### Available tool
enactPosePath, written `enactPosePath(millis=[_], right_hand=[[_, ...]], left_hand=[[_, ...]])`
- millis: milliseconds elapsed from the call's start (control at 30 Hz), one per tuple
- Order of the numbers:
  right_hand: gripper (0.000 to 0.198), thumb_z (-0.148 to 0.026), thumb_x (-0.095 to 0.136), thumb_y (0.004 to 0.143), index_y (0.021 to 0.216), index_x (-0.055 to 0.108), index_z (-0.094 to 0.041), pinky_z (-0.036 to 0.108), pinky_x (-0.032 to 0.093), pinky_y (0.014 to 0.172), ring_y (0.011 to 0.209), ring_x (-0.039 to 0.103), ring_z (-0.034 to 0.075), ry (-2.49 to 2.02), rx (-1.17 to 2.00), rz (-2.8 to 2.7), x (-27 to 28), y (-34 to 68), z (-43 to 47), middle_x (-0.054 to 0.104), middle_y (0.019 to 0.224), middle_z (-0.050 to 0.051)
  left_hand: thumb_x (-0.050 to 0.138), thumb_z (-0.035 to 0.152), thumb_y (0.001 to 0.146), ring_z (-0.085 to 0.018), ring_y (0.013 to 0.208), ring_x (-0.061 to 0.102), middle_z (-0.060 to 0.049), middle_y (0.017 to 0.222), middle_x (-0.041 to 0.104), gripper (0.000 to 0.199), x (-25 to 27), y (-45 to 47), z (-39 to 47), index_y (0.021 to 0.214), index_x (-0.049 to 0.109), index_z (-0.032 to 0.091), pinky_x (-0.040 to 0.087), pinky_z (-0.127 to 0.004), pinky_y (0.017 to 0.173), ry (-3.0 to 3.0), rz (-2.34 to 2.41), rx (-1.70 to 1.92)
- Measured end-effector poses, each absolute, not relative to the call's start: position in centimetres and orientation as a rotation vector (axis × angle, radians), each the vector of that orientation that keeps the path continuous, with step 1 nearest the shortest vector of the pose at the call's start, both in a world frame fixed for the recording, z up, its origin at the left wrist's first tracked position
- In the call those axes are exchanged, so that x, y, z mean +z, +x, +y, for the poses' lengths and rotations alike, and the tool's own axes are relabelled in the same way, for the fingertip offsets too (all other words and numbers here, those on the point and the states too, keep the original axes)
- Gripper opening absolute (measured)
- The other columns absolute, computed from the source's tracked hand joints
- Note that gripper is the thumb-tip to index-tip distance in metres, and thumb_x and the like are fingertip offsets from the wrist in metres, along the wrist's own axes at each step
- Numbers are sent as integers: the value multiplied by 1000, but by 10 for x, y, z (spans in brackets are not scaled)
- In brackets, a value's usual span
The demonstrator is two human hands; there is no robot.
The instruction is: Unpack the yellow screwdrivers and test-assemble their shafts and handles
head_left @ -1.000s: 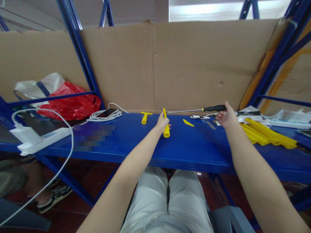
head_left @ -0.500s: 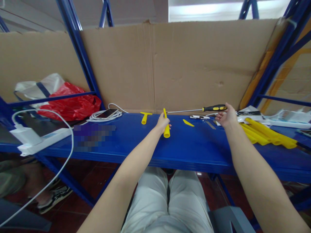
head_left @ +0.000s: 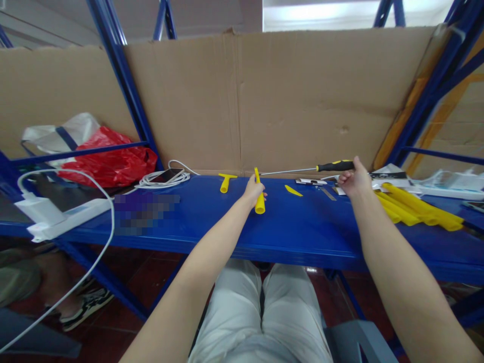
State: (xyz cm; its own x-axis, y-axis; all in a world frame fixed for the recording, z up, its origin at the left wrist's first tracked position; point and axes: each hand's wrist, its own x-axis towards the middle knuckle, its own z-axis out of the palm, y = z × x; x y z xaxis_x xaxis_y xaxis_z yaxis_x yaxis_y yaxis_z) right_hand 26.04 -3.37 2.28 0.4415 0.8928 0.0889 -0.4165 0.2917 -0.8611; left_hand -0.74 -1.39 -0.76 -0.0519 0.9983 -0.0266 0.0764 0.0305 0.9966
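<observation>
Wrapped round a yellow T-shaped tube piece [head_left: 259, 205], my left hand [head_left: 254, 191] is closed just above the blue shelf. My right hand [head_left: 354, 180] grips the end of a long screwdriver [head_left: 335, 166] with a black and yellow handle. The screwdriver's thin shaft points left, and its tip reaches the top of the held piece; whether it sits in the piece I cannot make out. Left of my hand stands another yellow T-shaped piece [head_left: 225, 184]. A small flat yellow piece [head_left: 293, 191] lies to the right, near a thin metal strip [head_left: 328, 193].
Several yellow tubes [head_left: 421, 206] lie right of my right arm, by a white power strip [head_left: 446, 190]. At left are a coiled white cable [head_left: 162, 179], a red plastic bag [head_left: 113, 160] and another power strip [head_left: 71, 219]. Cardboard [head_left: 295, 101] closes the back; a person's leg [head_left: 56, 282] shows lower left.
My right hand and the screwdriver handle have shifted very slightly up and to the right. The left hand stays in place with the yellow piece.
</observation>
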Motion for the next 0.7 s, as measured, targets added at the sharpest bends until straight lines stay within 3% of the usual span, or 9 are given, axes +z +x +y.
enactPosePath(millis=[133,333,467,700], right_hand=[[28,-33,33,93,67,36,-22,18,29,32,35,33,9,-867,978,-582,28,252,-42,38,44,-5],[32,-47,56,83,70,39,-23,18,28,31,34,35,8,-945,855,-611,21,260,-27,38,47,-7],[31,-46,60,80,72,42,-22,19,30,30,35,38,7,-966,794,-591,19,261,-24,42,50,-7],[28,-39,62,80,68,42,-23,18,27,27,30,30,6,-944,691,-580,19,257,-28,30,41,-10]], left_hand=[[45,0,76,-4,44,49,-8,104,57,74,-8,-8,-13,143,28,27,41,-18,39,1213,1320,1204],[46,0,76,-4,45,50,-7,104,57,76,-9,-8,-12,143,28,29,42,-19,40,1206,1328,1213],[46,0,76,-4,45,50,-7,104,57,75,-9,-8,-11,143,28,28,42,-19,40,1209,1322,1212],[47,0,76,-5,44,51,-7,100,58,74,-10,-7,-11,142,30,27,43,-20,42,1210,1336,1202]])
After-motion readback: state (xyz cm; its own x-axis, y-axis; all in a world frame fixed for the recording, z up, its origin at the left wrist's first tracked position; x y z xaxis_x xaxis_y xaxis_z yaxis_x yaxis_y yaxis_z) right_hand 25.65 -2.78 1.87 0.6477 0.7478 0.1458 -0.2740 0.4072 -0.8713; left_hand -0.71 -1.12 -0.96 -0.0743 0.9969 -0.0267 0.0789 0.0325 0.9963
